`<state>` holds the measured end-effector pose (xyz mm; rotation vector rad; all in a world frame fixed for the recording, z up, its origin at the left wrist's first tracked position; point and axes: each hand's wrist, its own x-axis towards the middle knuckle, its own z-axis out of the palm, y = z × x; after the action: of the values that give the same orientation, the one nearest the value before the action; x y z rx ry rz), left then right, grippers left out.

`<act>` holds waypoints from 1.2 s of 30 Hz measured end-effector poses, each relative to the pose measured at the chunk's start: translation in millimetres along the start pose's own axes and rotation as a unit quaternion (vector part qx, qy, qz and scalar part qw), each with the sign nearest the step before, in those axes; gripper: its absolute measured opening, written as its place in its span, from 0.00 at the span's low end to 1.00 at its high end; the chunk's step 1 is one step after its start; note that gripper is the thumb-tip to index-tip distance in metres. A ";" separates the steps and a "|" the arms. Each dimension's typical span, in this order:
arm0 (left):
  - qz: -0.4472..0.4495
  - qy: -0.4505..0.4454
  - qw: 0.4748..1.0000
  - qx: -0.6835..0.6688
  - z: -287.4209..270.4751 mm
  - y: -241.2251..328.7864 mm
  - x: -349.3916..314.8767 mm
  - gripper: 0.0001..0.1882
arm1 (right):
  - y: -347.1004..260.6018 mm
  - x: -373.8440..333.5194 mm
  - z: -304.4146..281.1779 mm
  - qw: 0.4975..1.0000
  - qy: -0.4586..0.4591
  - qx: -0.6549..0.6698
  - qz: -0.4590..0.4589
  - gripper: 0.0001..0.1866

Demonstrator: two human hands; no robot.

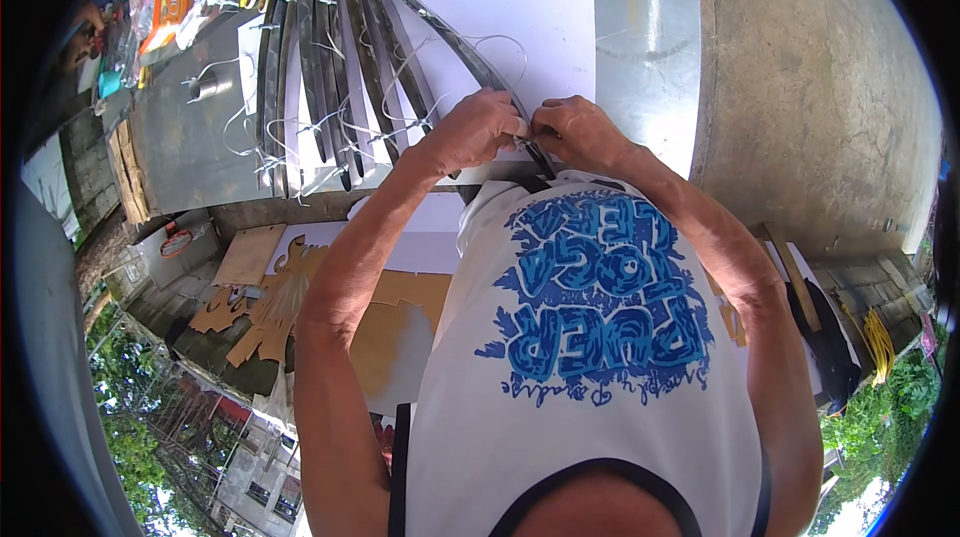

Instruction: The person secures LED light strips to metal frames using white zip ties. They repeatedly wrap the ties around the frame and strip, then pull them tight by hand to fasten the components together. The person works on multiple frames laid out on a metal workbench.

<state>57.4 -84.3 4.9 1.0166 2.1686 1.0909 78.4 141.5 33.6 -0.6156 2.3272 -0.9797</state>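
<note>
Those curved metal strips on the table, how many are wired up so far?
About eight curved metal strips lie side by side at the left, thin white wires looped on them. One more strip is in hand: the left hand and right hand pinch its near end. No bare strips show.

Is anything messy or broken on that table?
Nothing looks broken. Loose white wires sprawl tangled around the row of curved metal strips. Both hands pinch one strip's end.

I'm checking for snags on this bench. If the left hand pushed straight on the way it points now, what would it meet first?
The left hand points across at the right hand, so it would meet that hand's fingers almost at once; both pinch the curved metal strip with its wire. Depth is hard to judge.
</note>
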 end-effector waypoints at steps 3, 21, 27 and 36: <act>0.016 0.008 1.000 -0.006 -0.7 0.4 0.5 0.13 | 1.3 -0.2 1.5 0.999 -0.003 -0.031 -0.006 0.06; 0.042 -0.128 0.985 0.111 -22.0 16.2 16.4 0.08 | 5.4 -14.9 31.4 0.987 0.112 -0.104 -0.049 0.03; 0.041 -0.161 0.975 0.150 -28.4 22.4 18.8 0.06 | 1.6 -19.4 30.8 0.980 0.136 -0.129 -0.066 0.04; 0.008 -0.064 0.998 0.026 -13.7 8.1 5.7 0.08 | 1.3 -21.7 20.7 0.990 0.044 -0.137 -0.017 0.08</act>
<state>47.6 -82.7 18.5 1.0990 2.0982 0.9542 107.5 144.6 26.8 -0.7336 2.5603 -0.7195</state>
